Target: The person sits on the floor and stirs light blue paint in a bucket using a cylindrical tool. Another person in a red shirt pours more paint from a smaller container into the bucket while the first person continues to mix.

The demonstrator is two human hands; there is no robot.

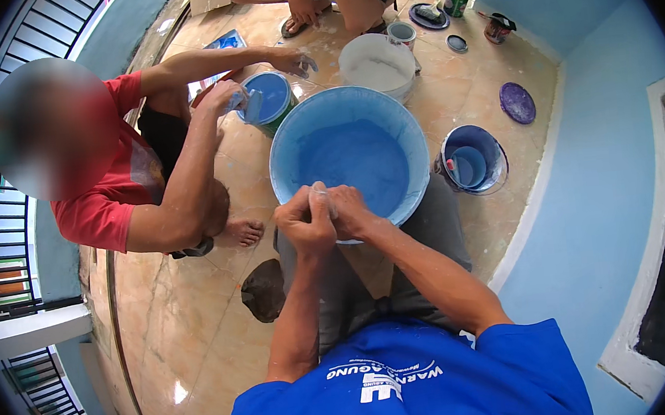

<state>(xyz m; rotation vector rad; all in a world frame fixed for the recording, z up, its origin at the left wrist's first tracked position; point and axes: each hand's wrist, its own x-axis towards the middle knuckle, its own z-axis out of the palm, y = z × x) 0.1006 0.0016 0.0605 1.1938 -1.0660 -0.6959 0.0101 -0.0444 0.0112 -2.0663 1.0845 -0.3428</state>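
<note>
My two hands meet over the near rim of a large light-blue bucket that stands between my knees. Blue paint fills its lower part. My left hand is closed, its thumb side pressed against my right hand, whose fingers are also curled in. Whatever they may pinch between them is hidden. Across to the left, a co-worker in a red shirt holds a blue-coated flat tool at the rim of a smaller bucket of blue paint.
A white bucket stands beyond mine. To the right sit a dark-rimmed pail with a blue cup inside and a purple lid. Farther off are a green can and a brush on a lid. Another person squats at the far side. A blue wall bounds the right.
</note>
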